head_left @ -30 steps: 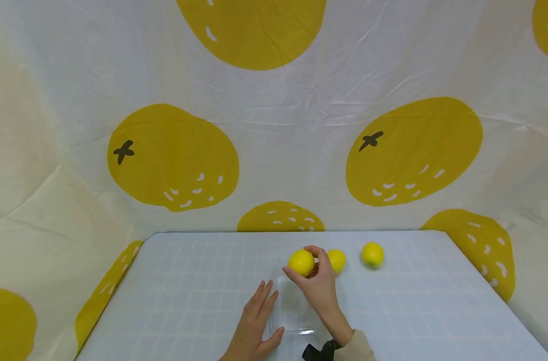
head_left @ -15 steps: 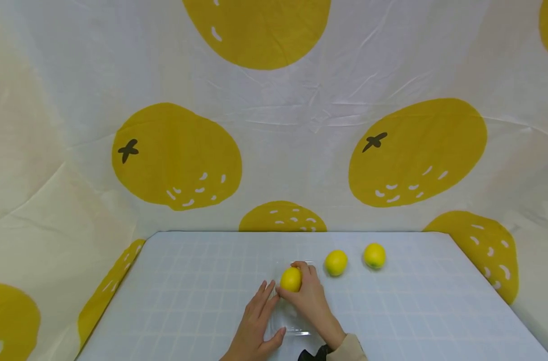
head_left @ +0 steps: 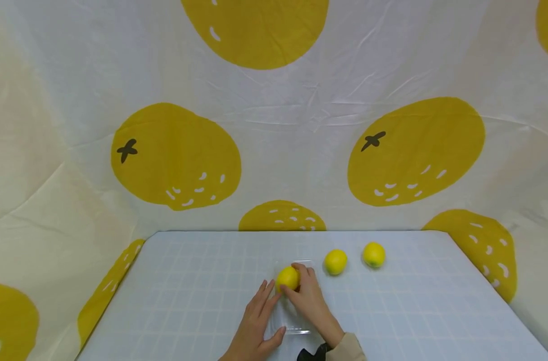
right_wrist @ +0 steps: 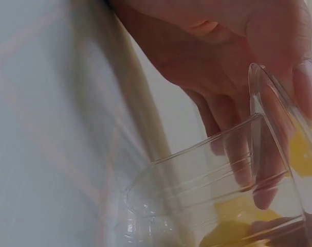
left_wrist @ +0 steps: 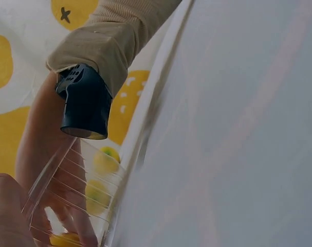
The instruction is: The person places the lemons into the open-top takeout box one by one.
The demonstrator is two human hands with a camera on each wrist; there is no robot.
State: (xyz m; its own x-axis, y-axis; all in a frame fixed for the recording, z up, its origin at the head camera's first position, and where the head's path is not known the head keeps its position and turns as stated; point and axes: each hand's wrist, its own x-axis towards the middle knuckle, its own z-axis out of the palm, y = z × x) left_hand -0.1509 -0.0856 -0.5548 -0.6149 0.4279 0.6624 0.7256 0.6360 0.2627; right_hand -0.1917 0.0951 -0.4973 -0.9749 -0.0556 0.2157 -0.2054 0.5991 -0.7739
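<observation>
A clear plastic box [head_left: 286, 317] stands on the table, its ribbed side [left_wrist: 68, 172] showing in the left wrist view. My right hand [head_left: 309, 298] reaches into its far end and grips a yellow lemon [head_left: 286, 277] between thumb and fingers. The lemon appears low inside, seen through the plastic [right_wrist: 197, 164] in the right wrist view. On the box's left side rests my left hand [head_left: 255, 321], fingers straight and thumb spread towards the near edge.
Two more lemons lie beyond the box to the right: a nearer lemon [head_left: 335, 261] and a farther lemon [head_left: 374, 254]. A pale checked cloth [head_left: 201, 286] covers the table. Behind it hangs a white curtain [head_left: 292, 155] with yellow fruit prints.
My right hand has brought the lemon down and towards me, from above the box's far edge into the box, then slightly left. My left hand has stayed at the box's side.
</observation>
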